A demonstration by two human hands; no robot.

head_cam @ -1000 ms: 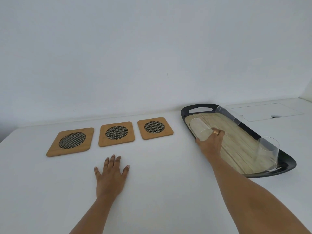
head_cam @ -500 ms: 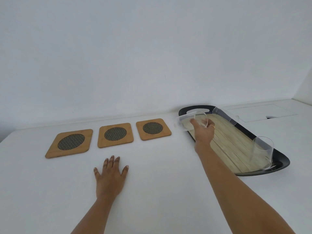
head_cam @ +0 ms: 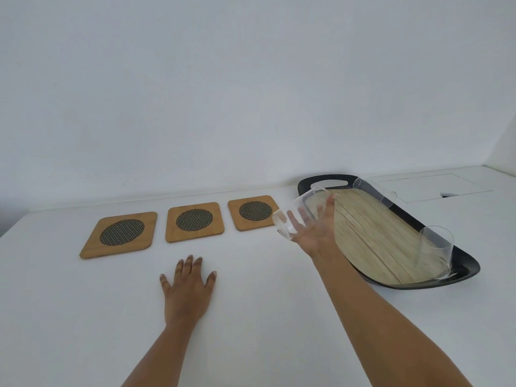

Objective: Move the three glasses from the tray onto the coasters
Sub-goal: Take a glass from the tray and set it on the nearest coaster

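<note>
The right hand (head_cam: 314,233) wraps its grip around a clear, empty glass (head_cam: 297,216), tilted with its thick base low and to the left, held in the air over the bench (head_cam: 251,317) between the tray's (head_cam: 460,270) left edge and the right coaster (head_cam: 254,212). The black-rimmed tray with a pale wood-grain floor carries two more clear glasses: the far glass (head_cam: 374,195) by the handle cut-out and the near glass (head_cam: 435,251) at its close end. The middle coaster (head_cam: 194,221) and left coaster (head_cam: 120,233) lie bare. The left hand (head_cam: 186,291) rests flat on the bench, fingers spread, gripping nothing.
</note>
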